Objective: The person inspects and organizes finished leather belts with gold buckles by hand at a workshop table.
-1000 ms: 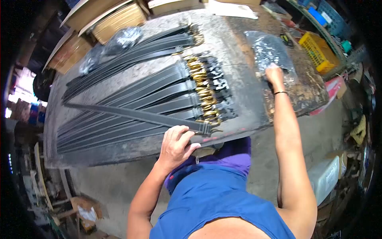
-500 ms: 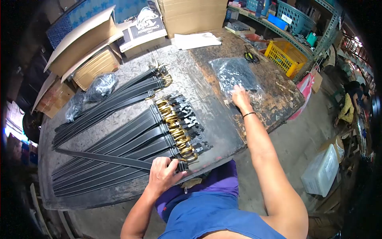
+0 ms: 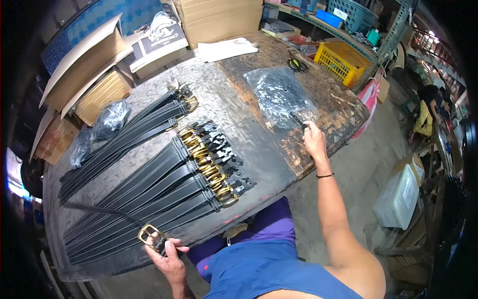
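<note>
My left hand (image 3: 172,256) grips a black belt (image 3: 107,210) by its buckle end, with the gold buckle (image 3: 148,233) tilted up above the fingers. The belt's strap trails left across other belts. Pinched in my right hand (image 3: 314,140) is a small dark strip (image 3: 297,119), at the near edge of a clear plastic bag (image 3: 279,94) full of black pieces. Between the hands lies a fanned row of black belts (image 3: 159,174) with gold buckles (image 3: 211,172) and black plastic hangers (image 3: 219,144) at their ends.
A second bundle of belts (image 3: 134,124) lies behind the row, beside wrapped plastic bags (image 3: 112,118). Cardboard boxes (image 3: 102,97) line the back left. White paper (image 3: 226,50), black-and-yellow snips (image 3: 297,65) and a yellow crate (image 3: 341,60) are farther back. Another person (image 3: 425,117) is at far right.
My left hand has moved left and lifted the belt's buckle end, turning the buckle up. My right hand has drawn back from the bag with the small dark strip in its fingers.
</note>
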Motion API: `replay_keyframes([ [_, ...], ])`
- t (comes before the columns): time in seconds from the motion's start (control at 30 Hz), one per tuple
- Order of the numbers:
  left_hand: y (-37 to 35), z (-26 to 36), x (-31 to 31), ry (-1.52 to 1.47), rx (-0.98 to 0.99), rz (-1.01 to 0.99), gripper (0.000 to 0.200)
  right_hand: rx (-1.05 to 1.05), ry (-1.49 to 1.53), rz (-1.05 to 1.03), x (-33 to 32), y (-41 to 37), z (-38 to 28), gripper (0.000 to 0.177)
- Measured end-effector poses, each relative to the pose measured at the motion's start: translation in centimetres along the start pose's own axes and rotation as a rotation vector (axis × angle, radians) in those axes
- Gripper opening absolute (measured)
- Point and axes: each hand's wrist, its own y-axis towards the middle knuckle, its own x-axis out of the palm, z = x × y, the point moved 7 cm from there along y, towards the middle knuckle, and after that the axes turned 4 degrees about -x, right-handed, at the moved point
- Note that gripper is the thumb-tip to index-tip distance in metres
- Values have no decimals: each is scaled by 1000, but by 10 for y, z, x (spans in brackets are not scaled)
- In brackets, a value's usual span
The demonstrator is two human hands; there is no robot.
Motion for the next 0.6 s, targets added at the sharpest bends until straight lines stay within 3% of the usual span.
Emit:
replay_keyframes([
  [0.07,-6,-10,13,-51,4,18,36,-12,23,10,-4,-15,3,26],
  [0.17,-5,-29,18,-80,27,-149,23,34,147,2,-2,-39,4,25],
  [0.2,-3,-22,22,134,51,-198,17,119,382,-30,2,-50,2,22],
  [0.23,1,-12,27,335,341,-194,15,208,623,-75,10,-63,-6,20],
  [0.3,-2,-16,37,-51,-23,-237,21,275,760,-195,19,-91,-50,14],
  [0.4,4,-10,47,-107,-29,-364,37,251,874,-407,48,-130,-103,13],
  [0.6,10,-9,35,-238,-84,-418,43,207,966,-980,106,-202,-185,14],
])
